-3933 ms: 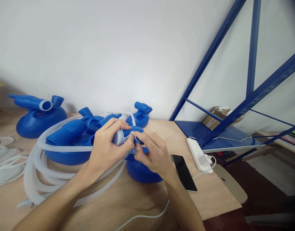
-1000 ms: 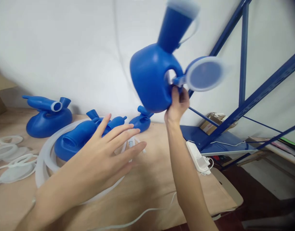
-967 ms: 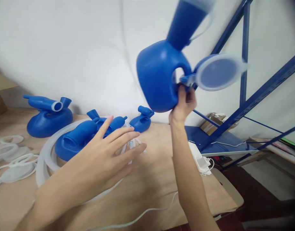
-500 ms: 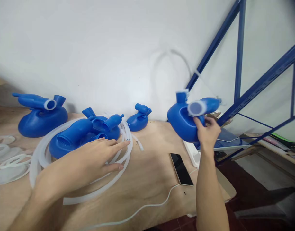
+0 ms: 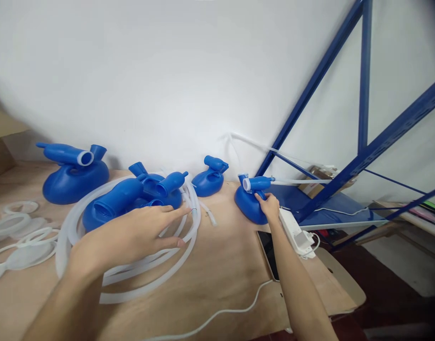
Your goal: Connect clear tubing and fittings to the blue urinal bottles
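Note:
My right hand [image 5: 269,206] grips the handle of a blue plastic bottle [image 5: 249,207], which stands at the right rear of the wooden table. A translucent tube [image 5: 303,182] runs rightward from the nozzle of its upper blue piece. My left hand [image 5: 139,233] hovers over coiled clear tubing [image 5: 189,246] with its fingers apart, holding nothing. Just behind it are several blue bottles and funnel-shaped pieces [image 5: 120,196], partly covered by the hand. Another blue bottle [image 5: 207,182] stands near the wall, and one more [image 5: 75,182] is at the left with a blue piece on top.
A black phone [image 5: 268,251] lies partly under my right forearm, beside a white power strip [image 5: 296,234]. White rings and straps [image 5: 29,248] lie at the left. Blue metal shelving [image 5: 310,90] rises at the right, and a white cable [image 5: 235,311] crosses the wooden table [image 5: 203,284].
My right hand has lowered the blue bottle onto the table, moving left and down in view. My left hand has stayed nearly in place, still spread. The view has shifted slightly.

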Tool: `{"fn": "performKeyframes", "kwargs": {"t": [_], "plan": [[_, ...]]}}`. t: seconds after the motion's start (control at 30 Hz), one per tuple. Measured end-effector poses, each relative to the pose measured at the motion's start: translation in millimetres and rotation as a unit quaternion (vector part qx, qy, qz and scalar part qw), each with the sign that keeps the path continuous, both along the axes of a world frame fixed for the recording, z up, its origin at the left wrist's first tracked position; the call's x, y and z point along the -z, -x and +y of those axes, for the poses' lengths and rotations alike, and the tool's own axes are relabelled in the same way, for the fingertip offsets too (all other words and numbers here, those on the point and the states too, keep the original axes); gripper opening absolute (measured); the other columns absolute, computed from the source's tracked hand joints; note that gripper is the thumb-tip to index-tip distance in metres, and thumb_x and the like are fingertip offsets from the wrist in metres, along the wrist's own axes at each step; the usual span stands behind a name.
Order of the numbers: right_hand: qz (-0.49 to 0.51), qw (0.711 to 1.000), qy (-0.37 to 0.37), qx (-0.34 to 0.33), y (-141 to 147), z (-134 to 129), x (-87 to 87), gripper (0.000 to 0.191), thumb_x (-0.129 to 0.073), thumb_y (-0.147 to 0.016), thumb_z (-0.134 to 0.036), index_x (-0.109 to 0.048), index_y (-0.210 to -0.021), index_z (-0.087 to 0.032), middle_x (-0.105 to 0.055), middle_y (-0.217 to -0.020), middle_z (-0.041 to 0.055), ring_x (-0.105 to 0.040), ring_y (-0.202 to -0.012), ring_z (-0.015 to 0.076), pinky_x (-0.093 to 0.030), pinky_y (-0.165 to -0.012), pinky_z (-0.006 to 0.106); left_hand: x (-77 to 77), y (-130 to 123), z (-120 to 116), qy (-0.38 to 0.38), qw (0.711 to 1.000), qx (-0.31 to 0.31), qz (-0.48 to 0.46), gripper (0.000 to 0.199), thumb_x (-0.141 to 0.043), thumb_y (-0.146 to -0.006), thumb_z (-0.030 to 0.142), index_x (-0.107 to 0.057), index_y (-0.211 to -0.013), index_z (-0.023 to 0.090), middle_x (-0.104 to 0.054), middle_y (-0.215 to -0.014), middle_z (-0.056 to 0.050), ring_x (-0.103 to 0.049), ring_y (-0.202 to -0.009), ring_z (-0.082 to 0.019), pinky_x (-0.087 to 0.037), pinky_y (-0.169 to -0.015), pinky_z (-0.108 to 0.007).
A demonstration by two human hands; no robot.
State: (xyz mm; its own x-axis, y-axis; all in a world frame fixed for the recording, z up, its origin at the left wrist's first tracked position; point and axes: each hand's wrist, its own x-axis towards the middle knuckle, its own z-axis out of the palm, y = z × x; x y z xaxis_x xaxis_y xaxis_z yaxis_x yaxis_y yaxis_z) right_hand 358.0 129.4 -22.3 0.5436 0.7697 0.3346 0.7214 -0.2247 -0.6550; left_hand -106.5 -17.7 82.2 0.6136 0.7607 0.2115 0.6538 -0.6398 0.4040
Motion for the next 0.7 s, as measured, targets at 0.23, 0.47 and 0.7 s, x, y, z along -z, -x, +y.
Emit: {"fn": "performKeyframes", "kwargs": {"t": [0.23,0.47,0.7], "plan": [[0.027,0.993,-0.106,-0.037,-2.1,10.9,3.7,0.085,-0.077,-0.067,-0.071,-0.063,-0.129,-0.015,-0.070,-0.127,0.0304,-0.054,-0.133,0.0563,-0.047,-0.105,0.067,15.5,55.8,35.1,-0.042,0.987,-0.146,0.056,0.059,-0.064,-0.084,0.078,-0.079,-0.110,0.027,-0.081,-0.103,-0.009,-0.076,-0.087,-0.032,-0.055,-0.069,-0.037],[-0.075,0.966,-0.113,-0.221,86.3,9.1,-19.6,0.053,-0.063,-0.090,-0.050,-0.065,-0.133,-0.020,-0.063,-0.143,0.0169,-0.052,-0.141,0.0360,-0.035,-0.126,0.055,20.1,87.5,57.0,0.020,0.973,-0.227,0.032,0.066,-0.070,-0.071,0.082,-0.077,-0.112,0.031,-0.080,-0.096,-0.006,-0.074,-0.081,-0.030,-0.056,-0.067,-0.035],[0.000,0.943,0.107,-0.314,194.0,69.0,-10.8,0.068,-0.056,-0.099,-0.055,-0.048,-0.159,-0.023,-0.065,-0.146,0.0140,-0.064,-0.129,0.0278,-0.050,-0.110,0.042,4.2,64.5,42.4,0.014,0.975,-0.219,0.028,0.060,-0.072,-0.079,0.068,-0.073,-0.127,0.032,-0.076,-0.093,-0.003,-0.072,-0.081,-0.028,-0.053,-0.070,-0.034]]}}
